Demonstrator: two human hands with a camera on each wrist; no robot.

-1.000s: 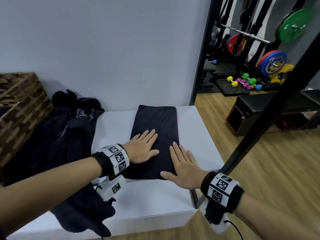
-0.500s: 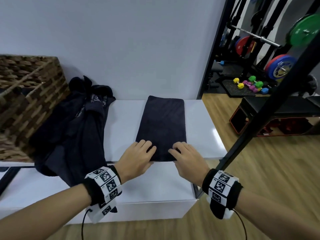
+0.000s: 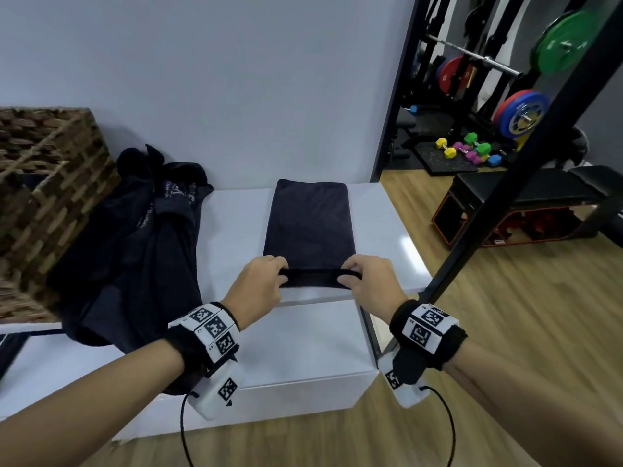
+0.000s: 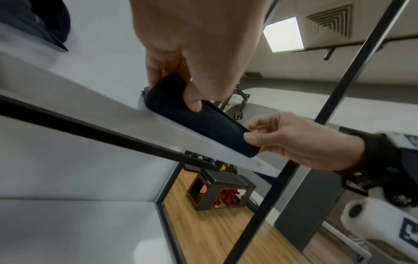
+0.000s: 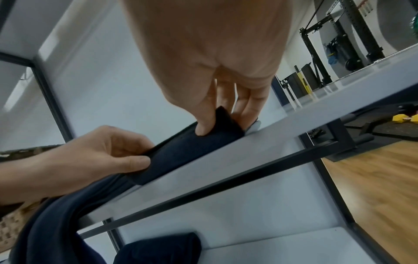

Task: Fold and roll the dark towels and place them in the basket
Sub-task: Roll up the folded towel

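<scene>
Head view: my left hand (image 3: 258,281) and right hand (image 3: 367,281), flat a second ago, now pinch the folded towel's (image 3: 308,224) six-o'clock edge on the bench (image 3: 232,237); rolling has started.

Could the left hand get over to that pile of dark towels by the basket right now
Probably yes, once it lets go: the left hand is pinching the folded towel, but nothing stands between it and the pile just to its left.
</scene>
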